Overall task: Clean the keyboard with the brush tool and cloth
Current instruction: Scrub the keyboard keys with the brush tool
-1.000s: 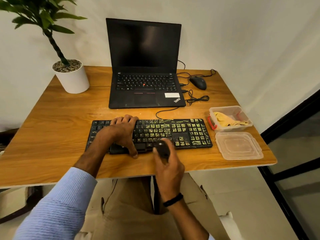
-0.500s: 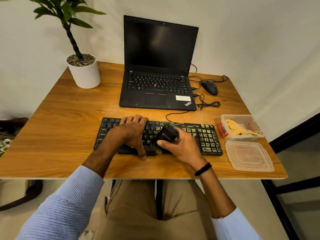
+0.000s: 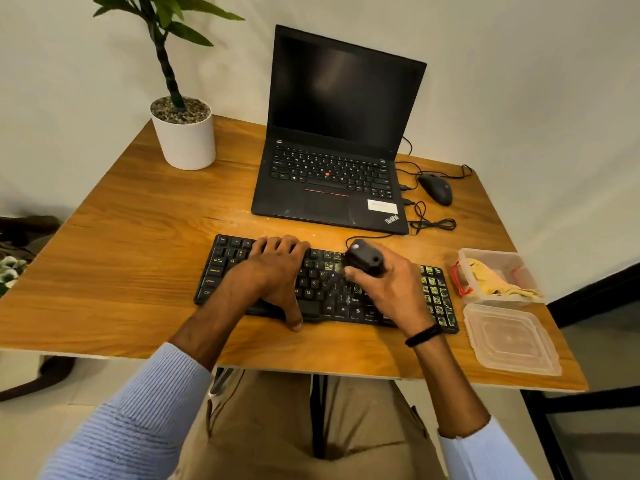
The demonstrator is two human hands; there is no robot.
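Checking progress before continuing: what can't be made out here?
Brush tool bristles: head view, blurred, mostly hidden by its body and the right hand.
Middle keys of the keyboard: head view, covered by the left hand and right hand.
Debris between keys: head view, too small.

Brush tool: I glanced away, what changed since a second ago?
The right hand moved the black brush tool from the black keyboard's near edge to its far middle rows. The left hand stayed on the keys; yellow cloth stayed in its clear box.
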